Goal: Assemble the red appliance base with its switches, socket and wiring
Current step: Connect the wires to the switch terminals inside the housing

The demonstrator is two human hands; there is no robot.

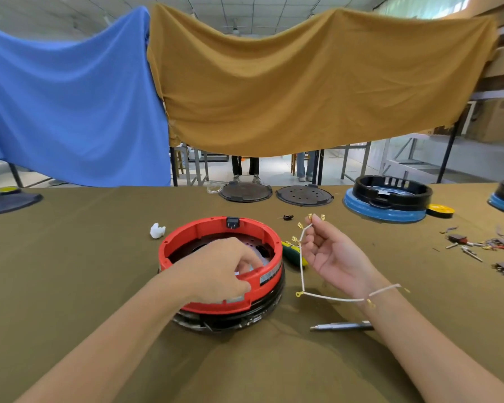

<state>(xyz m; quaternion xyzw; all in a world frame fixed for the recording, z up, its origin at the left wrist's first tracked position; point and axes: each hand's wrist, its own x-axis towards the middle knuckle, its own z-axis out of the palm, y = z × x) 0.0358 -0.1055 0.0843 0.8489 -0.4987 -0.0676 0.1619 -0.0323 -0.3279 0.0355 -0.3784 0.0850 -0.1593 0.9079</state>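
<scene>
Base: red ring on a black stand, mid-table; its near rim is gripped by the left hand, thumb outside, fingers curled inside.
Harness: white wire with brass terminals, pinched near its top by the right hand just right of the base, the tail draped over the wrist.
Handling: the base is judged rigid and light, best steadied by the rim; the harness limp, its terminals easily bent, best taken by the sleeving.
Socket: black, seated in the far rim.
</scene>
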